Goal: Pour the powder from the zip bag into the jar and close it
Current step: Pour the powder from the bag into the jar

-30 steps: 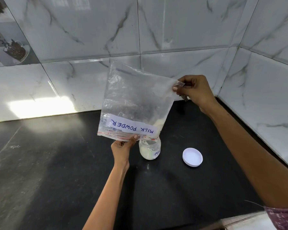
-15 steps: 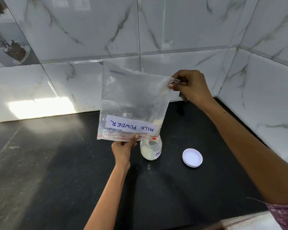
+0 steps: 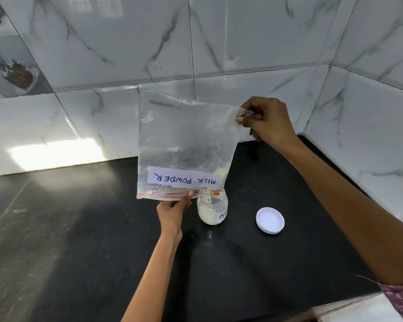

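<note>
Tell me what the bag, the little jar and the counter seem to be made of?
Zip bag: thin clear plastic film, crinkled and see-through, with a paper label. Jar: translucent, likely plastic, possibly glass; powder shows through. Lid: matte white plastic, probably. Counter: dark polished stone, judging by its reflections.

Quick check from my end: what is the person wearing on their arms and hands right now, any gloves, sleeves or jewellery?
No gloves show on the left hand or the right hand. Both forearms are bare, and no rings, watch or bracelets are visible. The only clothing in view is a purple sleeve with a pale speckled pattern, on the right upper arm at the picture's lower right corner.
</note>
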